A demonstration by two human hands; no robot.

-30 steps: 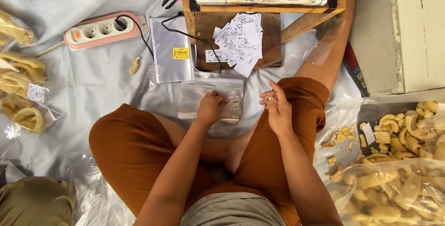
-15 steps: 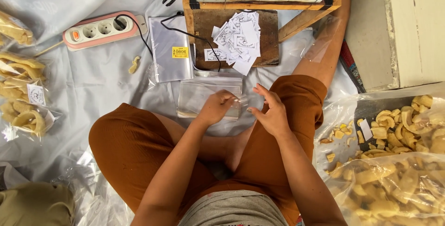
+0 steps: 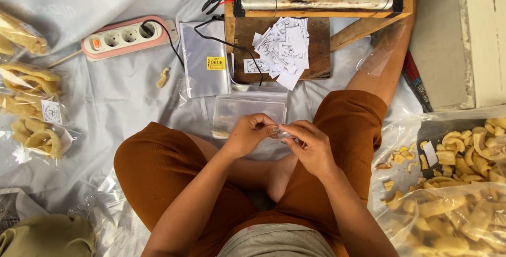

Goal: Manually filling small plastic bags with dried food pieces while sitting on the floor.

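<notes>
A clear plastic bag (image 3: 253,110) is pinched at its near edge by the curled fingertips of the left hand (image 3: 252,133) and right hand (image 3: 308,144). It lies flat on the grey sheet (image 3: 105,94), just before the wooden sealer (image 3: 316,4), between the knees.

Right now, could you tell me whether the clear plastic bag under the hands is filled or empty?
Empty: the clear plastic bag lies flat.

Loose white paper labels (image 3: 282,51) heaped on wooden board, top centre. Silvery flat packet (image 3: 203,59) with small yellow sticker (image 3: 215,62), left of board. Clear empty bags (image 3: 247,110) stacked below it. Sealed clear snack bags (image 3: 34,109), one white-labelled, far left.
</notes>
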